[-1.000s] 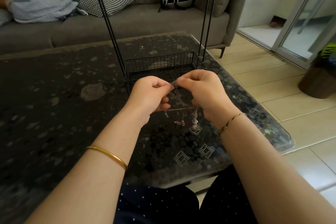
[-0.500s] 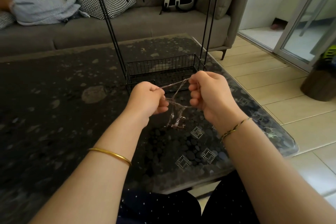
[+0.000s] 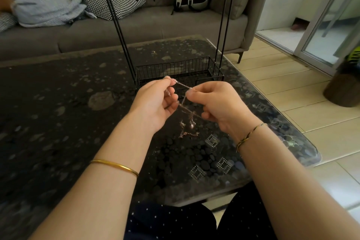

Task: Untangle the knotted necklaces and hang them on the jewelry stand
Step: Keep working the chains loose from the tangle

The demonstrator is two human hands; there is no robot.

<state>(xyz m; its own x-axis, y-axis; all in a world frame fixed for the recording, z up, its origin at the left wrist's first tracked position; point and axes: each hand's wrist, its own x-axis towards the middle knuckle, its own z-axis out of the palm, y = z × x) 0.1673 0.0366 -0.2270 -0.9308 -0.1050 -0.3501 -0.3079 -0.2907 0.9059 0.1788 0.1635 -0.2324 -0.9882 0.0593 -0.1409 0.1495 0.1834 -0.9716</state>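
Evidently early on: the left hand [image 3: 153, 103] and right hand [image 3: 218, 103], each grip pinched on chain, hold the knotted necklaces [image 3: 187, 121] above the counter [image 3: 78, 122], before the stand [image 3: 176, 68], whose visible hooks hang bare.

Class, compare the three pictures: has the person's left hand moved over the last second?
Yes. The left hand, pinching the necklaces, has shifted slightly left, toward the front-left corner of the jewelry stand, parting from the right hand it touched.

Head-worn view, facing down-forward, close over table [image 3: 58, 122]
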